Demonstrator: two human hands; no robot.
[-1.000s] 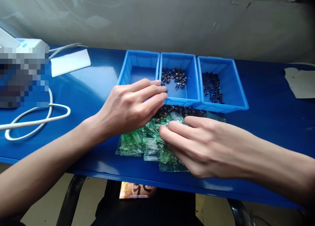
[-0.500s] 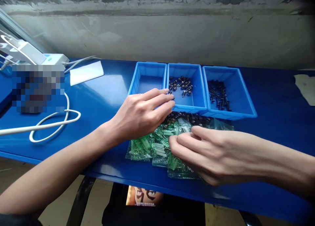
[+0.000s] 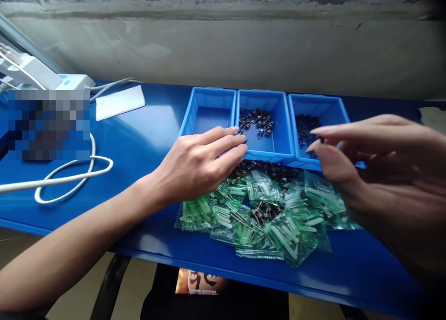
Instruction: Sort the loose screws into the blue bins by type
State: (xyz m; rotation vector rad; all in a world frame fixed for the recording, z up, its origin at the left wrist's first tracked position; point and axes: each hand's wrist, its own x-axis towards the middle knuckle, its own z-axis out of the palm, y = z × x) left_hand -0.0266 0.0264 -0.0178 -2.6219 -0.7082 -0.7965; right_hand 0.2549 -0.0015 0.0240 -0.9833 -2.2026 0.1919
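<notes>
My left hand (image 3: 211,160) lies across the front rims of the left blue bin (image 3: 186,111) and middle blue bin (image 3: 275,153), fingers stretched out and fingertips over the middle one. Inside that middle bin are short screws with washers (image 3: 258,120). My right hand (image 3: 369,166) is raised at the front of the right blue bin (image 3: 336,108), thumb and finger pinching a small dark screw (image 3: 322,140), mostly hidden. Long black screws (image 3: 304,127) lie in that bin. Below the bins are green plastic bags (image 3: 244,218) of white plugs and screws, with loose washer screws (image 3: 266,212) among them.
More dark screws (image 3: 278,171) are heaped against the bins' front. At the left are a white cable (image 3: 78,190), a power strip (image 3: 75,81) and a folded white paper (image 3: 120,102). A wall (image 3: 223,50) stands behind the blue table (image 3: 153,231).
My right hand has lifted from the green bags and moved right and up to the right bin, a small dark screw now showing in its pinch. My left hand has stayed put.
</notes>
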